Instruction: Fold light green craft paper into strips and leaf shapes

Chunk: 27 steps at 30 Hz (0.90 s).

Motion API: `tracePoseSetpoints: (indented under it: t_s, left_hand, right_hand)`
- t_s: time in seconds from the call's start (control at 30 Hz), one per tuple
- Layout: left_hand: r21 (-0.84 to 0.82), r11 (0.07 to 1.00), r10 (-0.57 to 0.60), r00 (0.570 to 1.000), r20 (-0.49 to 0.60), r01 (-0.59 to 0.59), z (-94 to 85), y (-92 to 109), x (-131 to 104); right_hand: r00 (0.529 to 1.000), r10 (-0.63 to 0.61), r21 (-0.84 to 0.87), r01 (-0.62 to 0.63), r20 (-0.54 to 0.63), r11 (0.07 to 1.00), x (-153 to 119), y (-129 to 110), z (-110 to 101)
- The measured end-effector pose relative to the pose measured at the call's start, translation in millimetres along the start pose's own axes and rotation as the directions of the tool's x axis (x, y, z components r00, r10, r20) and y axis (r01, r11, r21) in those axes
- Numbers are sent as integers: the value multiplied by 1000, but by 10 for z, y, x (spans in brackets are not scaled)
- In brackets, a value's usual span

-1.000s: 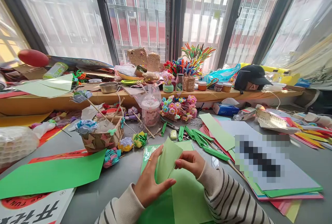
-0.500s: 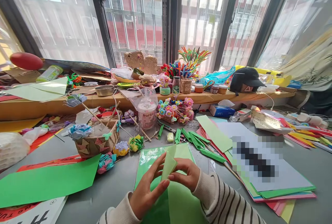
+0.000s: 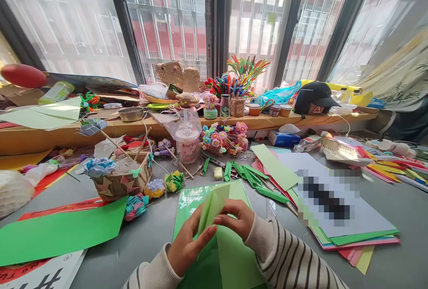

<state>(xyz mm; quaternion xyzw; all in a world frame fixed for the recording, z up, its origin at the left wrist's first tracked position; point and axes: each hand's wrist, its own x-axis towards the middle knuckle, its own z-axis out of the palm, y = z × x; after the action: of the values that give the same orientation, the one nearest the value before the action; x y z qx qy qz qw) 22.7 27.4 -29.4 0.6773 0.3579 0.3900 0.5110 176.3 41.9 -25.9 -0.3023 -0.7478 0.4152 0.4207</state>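
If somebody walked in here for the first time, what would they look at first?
Probably the bright, colourful stems bunched on the ledge in front of the window. Next might be the pale green paper, bent between the left hand and the right hand at the bottom middle. The black cap, farther right on the ledge, stands out too.

- Two hands: one left hand, one right hand
- One light-green sheet, folded, in hand
- One black cap
- One blue tissue box
- One lidded plastic cup
- One shallow metal bowl
- One red oval object
- One upright glass bottle
- Three small lidded jars
- Three loose paper flowers
- Several folded green strips, overlapping, so no exact count shows
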Motion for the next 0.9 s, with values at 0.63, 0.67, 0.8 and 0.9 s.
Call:
tracePoseSetpoints:
  t_s: [0.63, 0.67, 0.8, 0.9]
  left_hand:
    - [-412, 841, -504, 783, -365, 350, -660, -66, 105]
    - [-380, 855, -493, 784, -378, 354, -665, -94, 112]
    - [-206, 906, -424, 807, -412, 370, -673, -146, 124]
    - [-32, 933, -339, 842, -419, 359, -671, -148, 119]
  right_hand:
    - [876, 413, 229, -361, -248, 904, 4, 238, -622]
    - [867, 416, 208, -369, -272, 906, -3, 267, -644]
    - [847, 407, 116, -392, -342, 913, -22, 332, -698]
    - [824, 436, 112, -425, -363, 898, -13, 337, -673]
